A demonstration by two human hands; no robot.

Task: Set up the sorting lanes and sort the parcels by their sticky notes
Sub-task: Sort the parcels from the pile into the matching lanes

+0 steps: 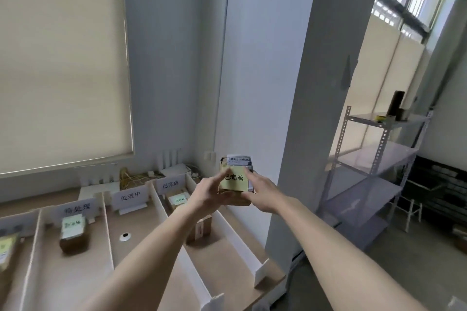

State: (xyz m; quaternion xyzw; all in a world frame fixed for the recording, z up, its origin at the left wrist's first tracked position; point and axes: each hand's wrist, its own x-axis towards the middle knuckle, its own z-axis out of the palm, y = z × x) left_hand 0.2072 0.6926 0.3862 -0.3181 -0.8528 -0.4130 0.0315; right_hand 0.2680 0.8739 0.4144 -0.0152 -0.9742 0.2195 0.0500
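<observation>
I grip 1 small brown cardboard parcel (236, 179) between my left hand (206, 193) and right hand (262, 190). Its yellow sticky note (233, 182) faces me, above the white-walled lane (227, 225) signed 已完成.

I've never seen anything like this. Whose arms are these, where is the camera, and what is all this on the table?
No machine here: a person wears a camera on the head, looking down at their own arms. The left hand and right hand together hold up a small parcel with a yellow sticky note. Below, white dividers split the table into lanes, each with a sign card. A few parcels already lie in the lanes, such as one brown parcel.
</observation>
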